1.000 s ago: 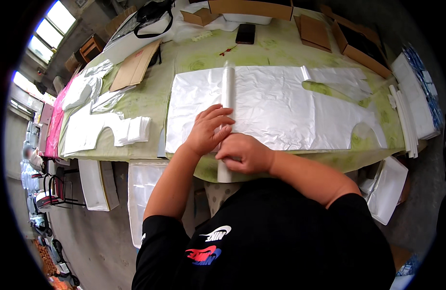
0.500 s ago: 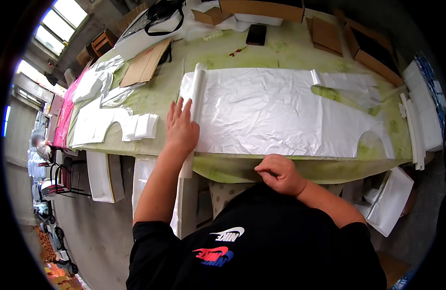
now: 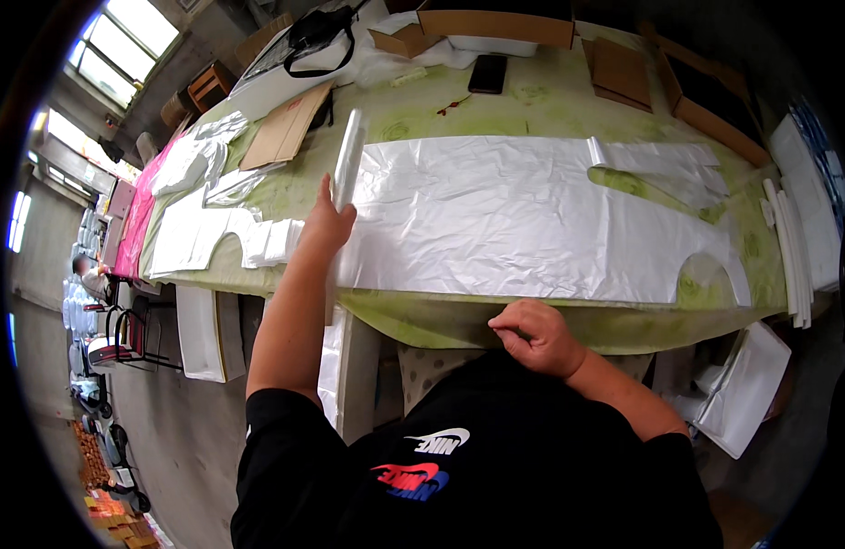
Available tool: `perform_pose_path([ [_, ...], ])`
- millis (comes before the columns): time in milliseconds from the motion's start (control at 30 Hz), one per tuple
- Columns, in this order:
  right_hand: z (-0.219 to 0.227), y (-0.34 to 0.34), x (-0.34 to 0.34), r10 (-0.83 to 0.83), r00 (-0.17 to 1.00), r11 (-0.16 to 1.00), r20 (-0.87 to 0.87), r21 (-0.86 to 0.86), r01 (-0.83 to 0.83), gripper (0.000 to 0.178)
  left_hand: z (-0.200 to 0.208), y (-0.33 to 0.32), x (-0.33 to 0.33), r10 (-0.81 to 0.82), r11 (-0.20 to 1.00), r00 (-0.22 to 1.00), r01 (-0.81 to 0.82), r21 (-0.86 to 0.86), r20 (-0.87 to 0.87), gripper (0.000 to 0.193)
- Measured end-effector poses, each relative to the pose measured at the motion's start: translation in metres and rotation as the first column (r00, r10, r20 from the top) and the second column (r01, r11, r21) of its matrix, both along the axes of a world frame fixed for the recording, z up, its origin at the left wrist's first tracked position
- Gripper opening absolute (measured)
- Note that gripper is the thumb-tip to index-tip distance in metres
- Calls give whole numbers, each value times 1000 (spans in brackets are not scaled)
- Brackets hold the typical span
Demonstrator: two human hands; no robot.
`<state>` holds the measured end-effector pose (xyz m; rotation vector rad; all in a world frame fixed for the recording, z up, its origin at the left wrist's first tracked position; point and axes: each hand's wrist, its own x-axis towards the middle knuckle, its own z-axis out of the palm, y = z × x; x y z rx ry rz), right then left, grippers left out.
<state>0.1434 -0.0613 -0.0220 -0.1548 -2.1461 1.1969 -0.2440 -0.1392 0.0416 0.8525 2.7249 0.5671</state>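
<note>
Lying farther left than earlier: plastic roll (image 3: pixel 350 157).
Left hand (image 3: pixel 328 224): grip spread, touching roll; right hand (image 3: pixel 536 338): grip curled narrow, near bench (image 3: pixel 441 311).

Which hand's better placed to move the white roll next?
Left, I'd say. The left hand is right at the white roll, apparently touching it. The right hand sits curled near the green tablecloth's front edge, well away from the roll.
</note>
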Motion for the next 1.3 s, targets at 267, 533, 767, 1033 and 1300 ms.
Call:
perform_pose_path([
  [267, 26, -2, -9, 76, 977, 938, 199, -348, -2, 73, -24, 61, 140, -418, 641, 471, -453, 620, 777, 87],
  [533, 11, 6, 19, -11, 910, 802, 415, -539, 256, 82, -61, 92, 206, -529, 656, 609, -148, 740, 591, 88],
  [767, 25, 2, 37, -73, 909, 848, 410, -454, 273, 89, -65, 117, 219, -474, 640, 613, -253, 726, 632, 84],
  [1033, 24, 5, 43, -111, 905, 898, 412, -349, 269, 82, -60, 121, 229, -427, 702, 788, -20, 712, 444, 81],
  [1300, 23, 3, 69, -128, 860, 907, 494, -293, 304, 82, -90, 177, 134, -422, 746, 848, 124, 654, 320, 65],
])
